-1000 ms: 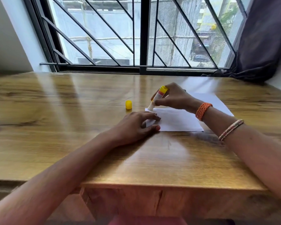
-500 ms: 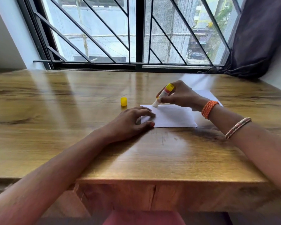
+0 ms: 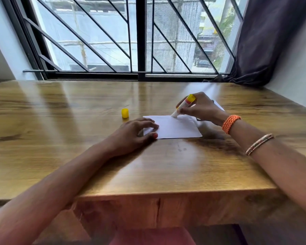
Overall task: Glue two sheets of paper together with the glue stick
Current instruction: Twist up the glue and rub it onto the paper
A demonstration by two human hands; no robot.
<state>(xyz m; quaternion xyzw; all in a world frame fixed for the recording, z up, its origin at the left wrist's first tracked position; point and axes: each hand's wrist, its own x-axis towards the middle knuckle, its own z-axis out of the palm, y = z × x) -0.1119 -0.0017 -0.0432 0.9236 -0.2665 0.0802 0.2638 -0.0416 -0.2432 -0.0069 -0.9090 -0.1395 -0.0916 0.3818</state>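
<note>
Glossy wooden bench [image 3: 78, 156] under barred window [image 3: 140, 41]; dark curtain [image 3: 265, 41] at right. Right hand [image 3: 200, 108] fingers grip glue stick [image 3: 184, 105], tip on white paper [image 3: 177, 128]; left hand [image 3: 132, 137] fingers press paper's left edge. Yellow cap [image 3: 125, 113] nearby.
</note>
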